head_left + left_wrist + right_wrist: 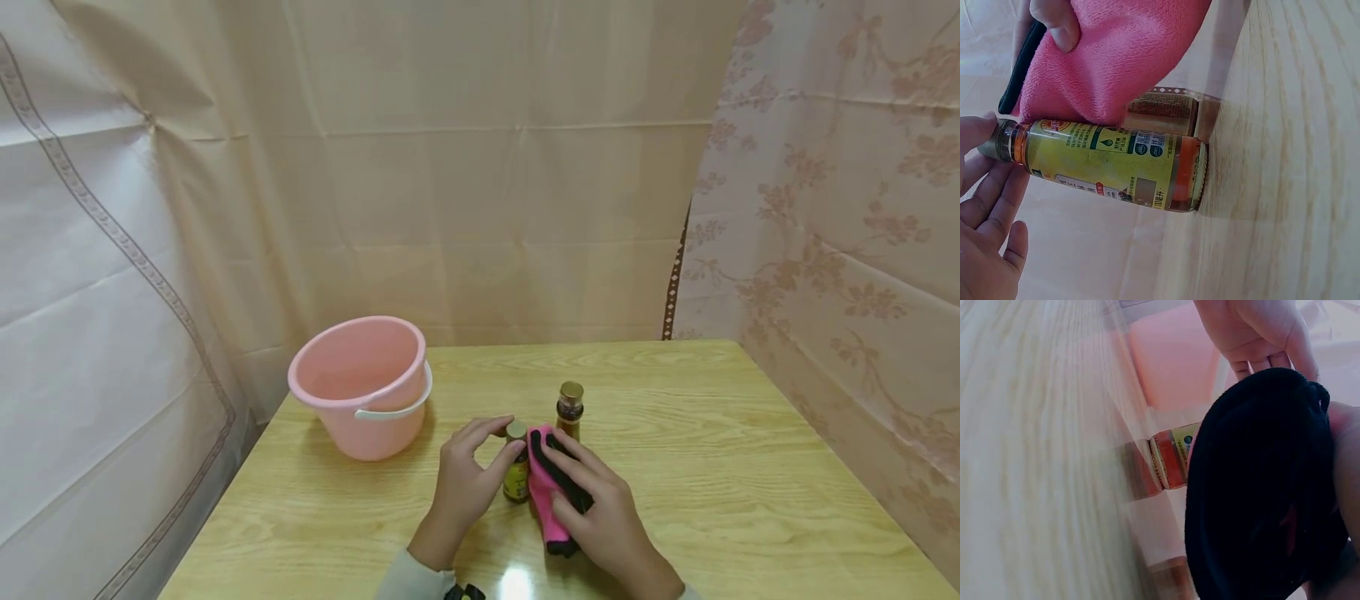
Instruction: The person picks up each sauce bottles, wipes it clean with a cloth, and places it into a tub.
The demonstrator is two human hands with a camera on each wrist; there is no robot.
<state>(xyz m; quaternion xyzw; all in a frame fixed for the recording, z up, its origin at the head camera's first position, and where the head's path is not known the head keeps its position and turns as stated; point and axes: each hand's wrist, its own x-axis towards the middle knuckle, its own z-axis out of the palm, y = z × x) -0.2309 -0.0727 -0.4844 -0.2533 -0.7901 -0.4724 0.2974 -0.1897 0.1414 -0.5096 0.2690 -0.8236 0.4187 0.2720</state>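
A small glass bottle (pixel 516 482) with a yellow label stands upright on the table. My left hand (pixel 467 477) pinches its cap between thumb and fingers; the left wrist view shows the label of this bottle (pixel 1097 159) and the fingers at its neck. In my right hand (pixel 611 515) is a pink cloth (pixel 542 492) with black edging, held against the right side of the bottle. From the right wrist, the black side of the cloth (pixel 1254 487) hides much of the bottle (pixel 1175 453). A second bottle (pixel 570 407) with a gold cap stands just behind the cloth, partly covered.
A pink bucket (pixel 375 429) with a white handle stands at the back left of the wooden table (pixel 712 450). Beige curtain cloth (pixel 450 183) hangs behind the table, with a floral curtain (pixel 847 217) on the right.
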